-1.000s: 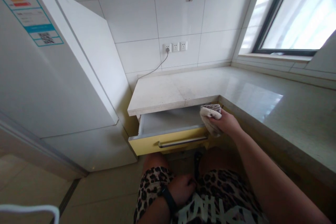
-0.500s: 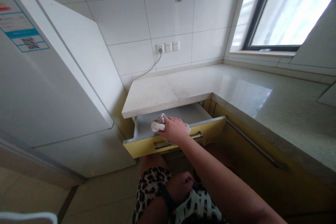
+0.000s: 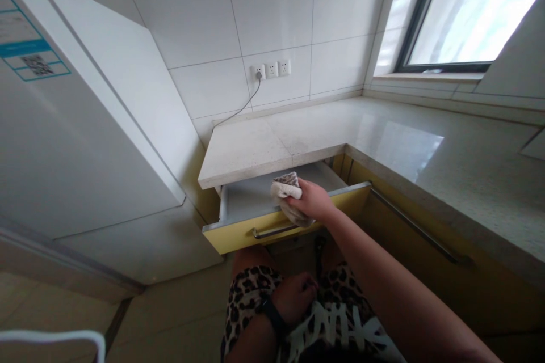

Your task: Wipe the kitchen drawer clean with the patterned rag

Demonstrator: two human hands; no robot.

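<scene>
My right hand (image 3: 313, 200) grips a crumpled beige cloth (image 3: 286, 188) and presses it on the top front edge of an open yellow drawer (image 3: 238, 235), just above its metal bar handle (image 3: 272, 231). The drawer's grey inside (image 3: 249, 198) shows behind the cloth. My left hand (image 3: 296, 296) rests closed on my lap, on leopard-print clothing, with a black band on the wrist; nothing shows in its fingers.
A white fridge (image 3: 76, 136) stands close on the left. A pale L-shaped countertop (image 3: 383, 136) overhangs the drawer and runs along the right under a window (image 3: 464, 11). A second yellow cabinet front with a long handle (image 3: 419, 232) is on the right. Wall sockets (image 3: 271, 70) hold one plugged cable.
My right hand with the cloth slid from the drawer's right end to the left along the front edge, then back toward the middle. The left hand stayed on my lap.
</scene>
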